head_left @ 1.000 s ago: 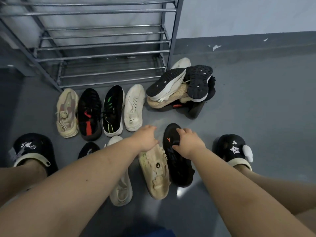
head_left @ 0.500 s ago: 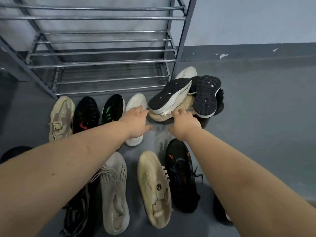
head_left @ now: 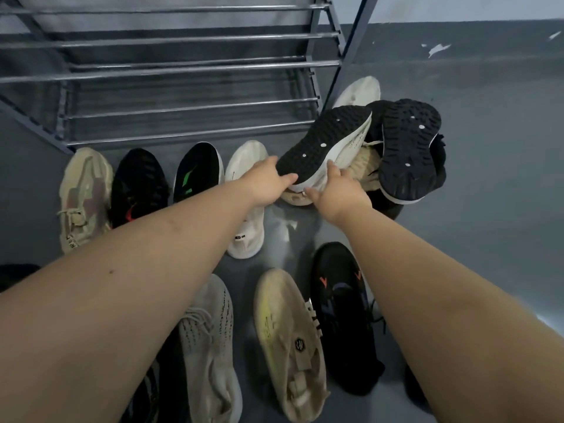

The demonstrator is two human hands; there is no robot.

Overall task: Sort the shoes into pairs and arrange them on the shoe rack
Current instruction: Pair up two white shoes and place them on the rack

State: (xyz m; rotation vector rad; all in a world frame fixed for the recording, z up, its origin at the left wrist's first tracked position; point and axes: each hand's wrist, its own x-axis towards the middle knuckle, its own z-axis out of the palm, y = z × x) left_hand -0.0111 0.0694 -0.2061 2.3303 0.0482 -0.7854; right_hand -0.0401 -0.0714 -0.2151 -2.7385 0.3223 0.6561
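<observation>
Grey floor (head_left: 488, 184) runs up to a pale wall, and a metal shoe rack (head_left: 171, 68) stands at the far left with bare bars on every shelf in view. Along the rack's front edge lies a row of four shoes: a beige sneaker (head_left: 81, 196), a black sneaker with a red mark (head_left: 137, 187), a black one with green marks (head_left: 197, 172) and a white one (head_left: 247, 206). At the rack's right corner sits a pile of shoes (head_left: 406, 154), soles up. Nearer, on the floor, lie a grey knit sneaker (head_left: 210, 346), a cream shoe (head_left: 290, 340) and a black shoe with orange marks (head_left: 345, 315). Both bare arms reach to the pile. The left hand (head_left: 268, 184) touches the heel of the white sneaker with a black sole (head_left: 326, 141), fingers fairly straight along it, while the right hand (head_left: 338, 190) pinches that shoe's white side, thumb beneath, its grip clamped on it.
</observation>
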